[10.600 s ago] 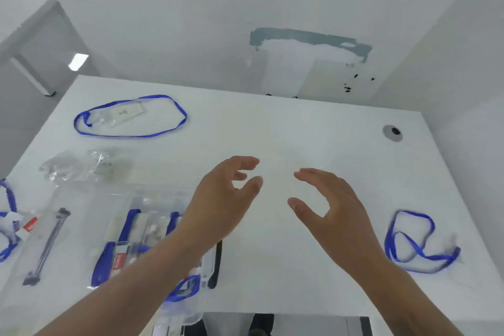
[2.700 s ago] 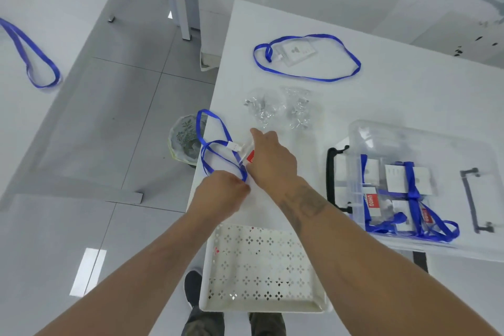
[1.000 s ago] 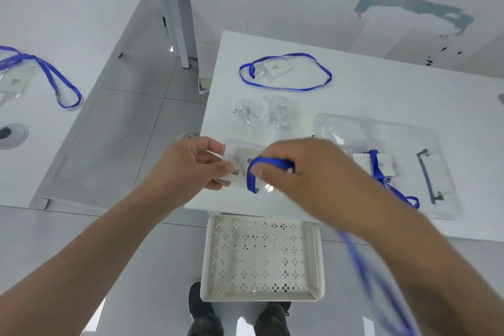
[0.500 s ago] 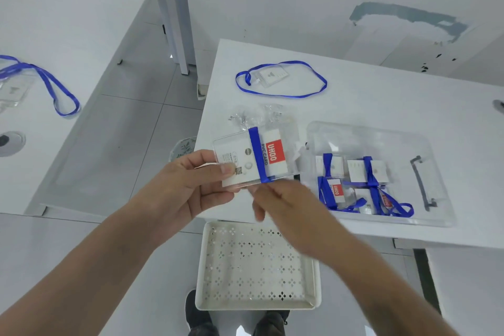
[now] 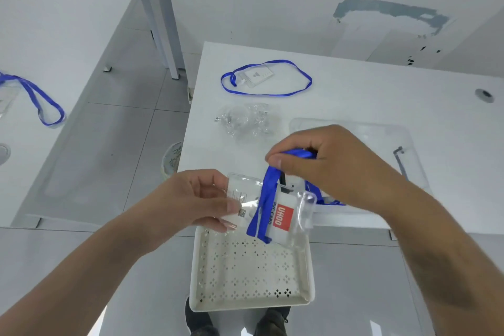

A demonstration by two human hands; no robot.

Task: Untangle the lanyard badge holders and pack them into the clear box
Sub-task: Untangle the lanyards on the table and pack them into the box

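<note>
**Over the tray, a badge holder held between both your hands**

Nearest you, below the table edge, your shoes point(image 5: 203, 322) stand on the grey floor, and a white perforated tray point(image 5: 251, 300) juts out from under the table point(image 5: 381, 90) toward you.

Just above the tray's far rim, your left hand point(image 5: 196, 200) pinches the left end of a clear badge holder point(image 5: 304, 209), thumb on top and fingers underneath. The holder carries a white card with a red label, and it hangs in the air, tilted, over the table's near edge.

Your right hand point(image 5: 327, 163) is curled round the blue strap point(image 5: 266, 199), gripping it between thumb and fingers a little above the holder. From that grip the strap drops in a doubled band across the front of the holder and turns under its lower edge.

Behind your right hand the clear box point(image 5: 381, 131) lies on the table; your hand and forearm cover most of it, and only a few bits of blue strap show inside. A dark handle point(image 5: 399, 158) shows at its right end.

Further back, left of the box, lie two small clear bags point(image 5: 242, 120) of metal clips. Beyond them a second lanyard point(image 5: 266, 78) lies spread in a loop, its holder inside the loop.

Off to your far left, on a separate table, another blue lanyard point(image 5: 41, 101) lies at the frame's edge.
</note>
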